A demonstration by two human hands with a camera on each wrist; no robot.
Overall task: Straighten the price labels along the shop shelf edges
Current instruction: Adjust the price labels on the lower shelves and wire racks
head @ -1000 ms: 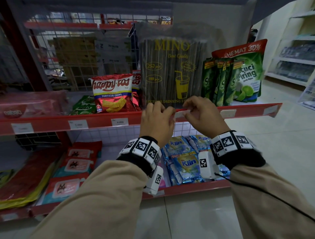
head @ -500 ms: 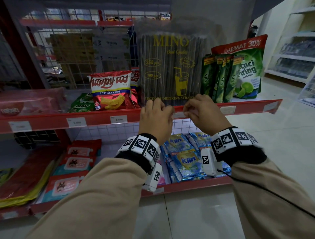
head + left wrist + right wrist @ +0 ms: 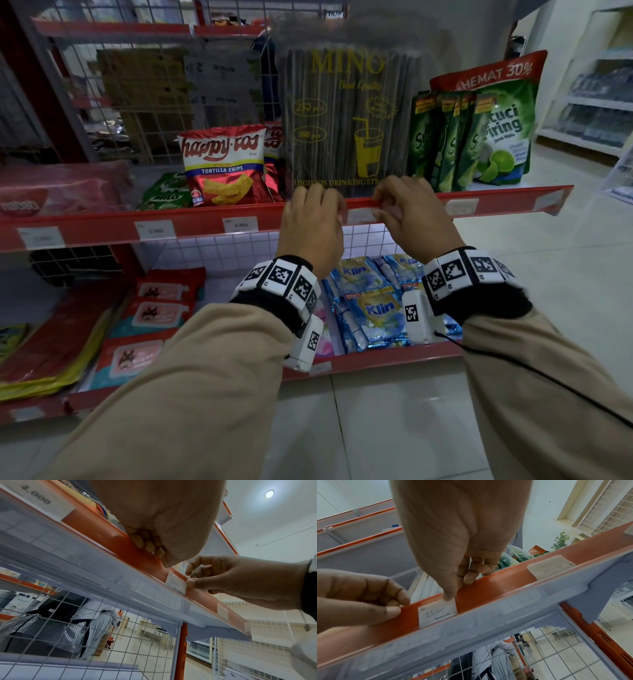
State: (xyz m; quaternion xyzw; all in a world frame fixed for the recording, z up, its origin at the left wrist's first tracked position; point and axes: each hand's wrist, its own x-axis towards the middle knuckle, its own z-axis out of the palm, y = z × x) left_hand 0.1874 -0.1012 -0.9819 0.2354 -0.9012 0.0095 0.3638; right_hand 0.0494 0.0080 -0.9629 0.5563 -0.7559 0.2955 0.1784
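Both hands now up on red shelf-edge strip [image 3: 191, 228], left hand [image 3: 313, 219] fingers [image 3: 392, 610] pinching strip beside small white handwritten price label [image 3: 436, 613], right hand [image 3: 411, 212] fingers [image 3: 448, 595] pinching its corner — too hard a tug prob. pops or creases it.

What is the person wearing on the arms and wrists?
Both arms have loose beige sleeves ending in black cuffs. Each wrist carries a band of white blocks printed with black square codes, with a white box hanging below it. A thin black cable runs back along the right sleeve. The hands are bare.
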